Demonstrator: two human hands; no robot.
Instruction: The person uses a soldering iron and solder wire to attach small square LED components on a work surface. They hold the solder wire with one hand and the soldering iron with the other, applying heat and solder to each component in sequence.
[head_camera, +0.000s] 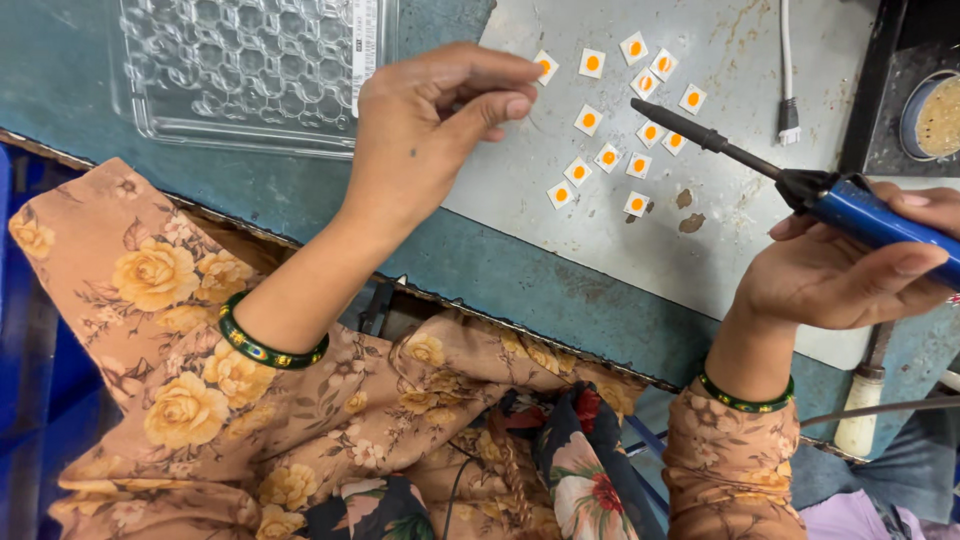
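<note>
She has a soldering iron (800, 185) in her right hand (850, 270), the fingers wrapped shut round its blue handle. From the handle a black collar narrows into a thin dark shaft, which slants toward ten o'clock and ends in a blunt black tip just over the scatter of chips. The back end of the handle runs off the right edge, so I can't see how it finishes.

The chips (625, 125) are small white squares, each with a round orange dot in the middle. They lie loose on a scuffed grey metal sheet (520, 190) that sits on the blue-green table (290, 190), a dozen or so strewn from the sheet's twelve o'clock edge down toward its centre.

Her left hand (430, 130) hovers at nine o'clock from the chips, thumb and forefinger pinched together at the topmost left chip (545, 66). Whether the fingers actually grip it or only touch it I can't make out; the fingertips cover part of it.

At eleven o'clock a clear plastic tray (240, 70) with honeycomb pockets lies on the table, cut off by the top edge. At two o'clock a white cable (788, 90) hangs down to a plug, and a round tin (935, 115) shows only half at the right edge. A pale tool handle (862, 405) at four o'clock is mostly hidden under her wrist.
</note>
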